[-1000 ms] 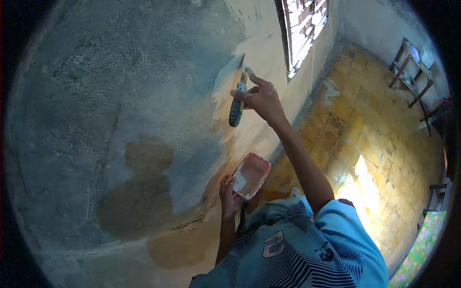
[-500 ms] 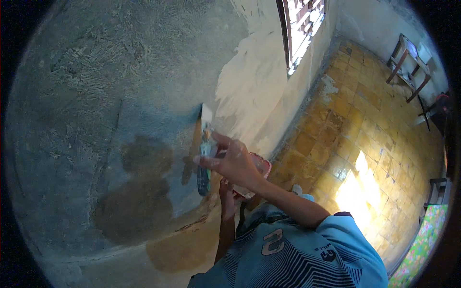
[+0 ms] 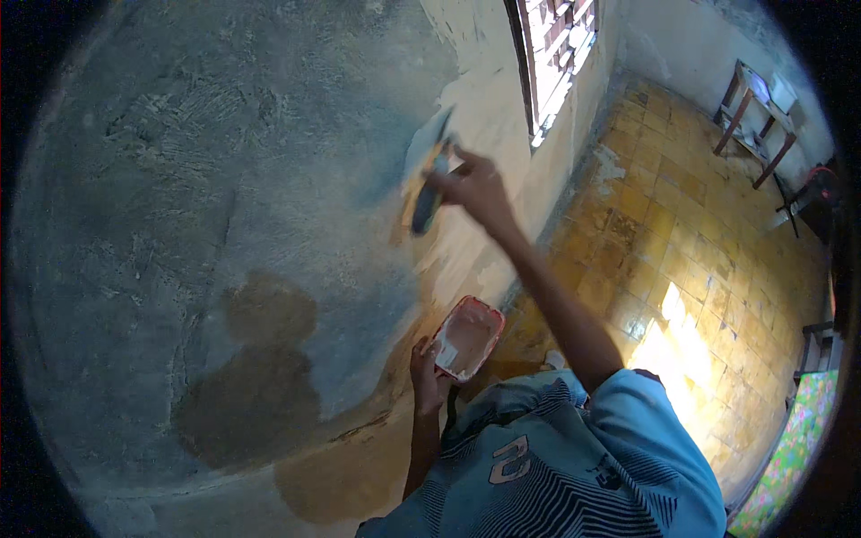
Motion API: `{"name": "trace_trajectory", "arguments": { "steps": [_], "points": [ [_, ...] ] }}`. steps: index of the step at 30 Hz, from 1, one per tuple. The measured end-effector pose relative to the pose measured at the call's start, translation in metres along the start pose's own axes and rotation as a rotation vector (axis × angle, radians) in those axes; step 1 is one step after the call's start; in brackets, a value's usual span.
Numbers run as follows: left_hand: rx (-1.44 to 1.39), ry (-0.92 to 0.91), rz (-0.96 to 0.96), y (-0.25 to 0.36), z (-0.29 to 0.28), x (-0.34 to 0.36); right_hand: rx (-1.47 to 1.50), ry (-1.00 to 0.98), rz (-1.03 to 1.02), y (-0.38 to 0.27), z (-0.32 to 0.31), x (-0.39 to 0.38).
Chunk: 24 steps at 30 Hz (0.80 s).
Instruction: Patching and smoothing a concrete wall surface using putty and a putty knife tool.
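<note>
My right hand (image 3: 477,184) is closed round the dark handle of a putty knife (image 3: 427,208), reaching up the wall. The knife's blade is tilted up at the border between bare grey wall (image 3: 278,197) and a pale smooth coat (image 3: 484,99); motion blurs it, so I cannot tell whether it touches. Lower down, my left hand (image 3: 425,375) grips the side of a red-rimmed plastic tub (image 3: 492,310). Inside the tub lies a pale pinkish paste, smeared on its walls too.
A barred window (image 3: 558,63) lets in bright light right of the pale coat. Yellow tiles cover the floor (image 3: 664,215), with a sunlit patch. A small wooden table (image 3: 758,112) stands in the far corner; a flowered cloth (image 3: 798,448) lies at lower right.
My right hand has swept the putty knife up and to the right, from the grey wall to the pale coat's edge. The tub, partly hidden before, now shows fully in my left hand.
</note>
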State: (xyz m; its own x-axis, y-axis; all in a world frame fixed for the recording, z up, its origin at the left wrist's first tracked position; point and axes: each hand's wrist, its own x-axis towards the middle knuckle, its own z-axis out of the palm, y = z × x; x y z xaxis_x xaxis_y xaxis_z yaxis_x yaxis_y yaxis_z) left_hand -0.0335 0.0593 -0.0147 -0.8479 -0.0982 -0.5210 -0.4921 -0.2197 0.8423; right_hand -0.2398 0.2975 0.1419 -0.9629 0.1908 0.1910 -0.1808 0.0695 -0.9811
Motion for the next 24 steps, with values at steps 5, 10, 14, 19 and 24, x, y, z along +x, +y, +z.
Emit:
{"name": "trace_trajectory", "arguments": {
  "steps": [5,10,14,19,24],
  "points": [
    [0.029,-0.031,0.064,0.000,-0.006,0.003,0.018,-0.064,0.057,-0.062,0.045,-0.088],
    [0.028,-0.052,0.100,0.002,-0.006,0.005,0.120,0.099,0.036,-0.031,-0.007,-0.027],
    [-0.077,-0.023,0.025,0.010,0.012,-0.011,0.116,0.106,0.062,-0.025,-0.029,0.017],
    [-0.062,0.013,0.032,-0.003,0.002,-0.010,-0.008,0.010,-0.035,-0.043,0.040,-0.057],
    [-0.049,0.048,0.044,0.007,0.005,-0.011,0.076,-0.099,0.032,-0.082,0.032,-0.109]
  ]
}}
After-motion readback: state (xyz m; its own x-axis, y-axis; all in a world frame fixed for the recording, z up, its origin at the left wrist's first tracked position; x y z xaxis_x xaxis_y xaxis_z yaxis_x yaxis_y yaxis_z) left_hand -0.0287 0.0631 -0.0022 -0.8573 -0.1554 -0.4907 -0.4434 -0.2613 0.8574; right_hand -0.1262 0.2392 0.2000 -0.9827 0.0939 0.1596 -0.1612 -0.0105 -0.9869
